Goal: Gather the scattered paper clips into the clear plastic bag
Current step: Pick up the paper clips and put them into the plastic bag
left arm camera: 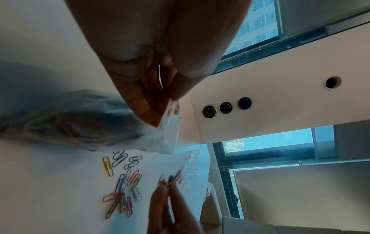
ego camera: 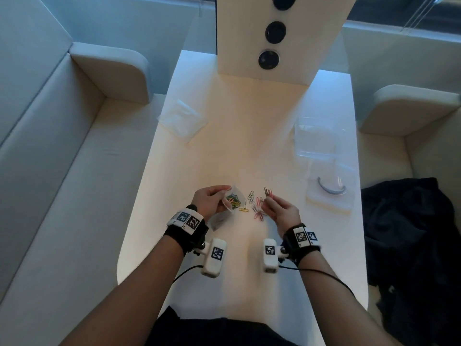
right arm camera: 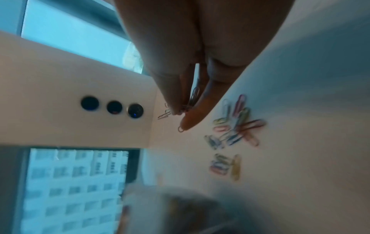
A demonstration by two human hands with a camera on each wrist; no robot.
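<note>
My left hand (ego camera: 212, 199) pinches the rim of a small clear plastic bag (ego camera: 233, 199) that holds several coloured paper clips; the bag's mouth (left arm camera: 170, 126) hangs below the fingers in the left wrist view. Just right of the bag, several loose paper clips (ego camera: 255, 204) lie scattered on the white table; they also show as paper clips (left arm camera: 122, 182) in the left wrist view and paper clips (right arm camera: 238, 125) in the right wrist view. My right hand (ego camera: 277, 204) hovers over them, thumb and fingers pinching a few clips (right arm camera: 191, 101), with the pinched clips (ego camera: 268, 192) sticking out beyond the fingertips.
A flat clear bag (ego camera: 183, 119) lies far left on the white table (ego camera: 249, 258). A clear plastic box (ego camera: 316, 139) and a bag with a grey curved part (ego camera: 331, 189) sit at the right. A white panel (ego camera: 272, 38) with round black buttons stands behind. Dark cloth (ego camera: 409, 236) lies on the right seat.
</note>
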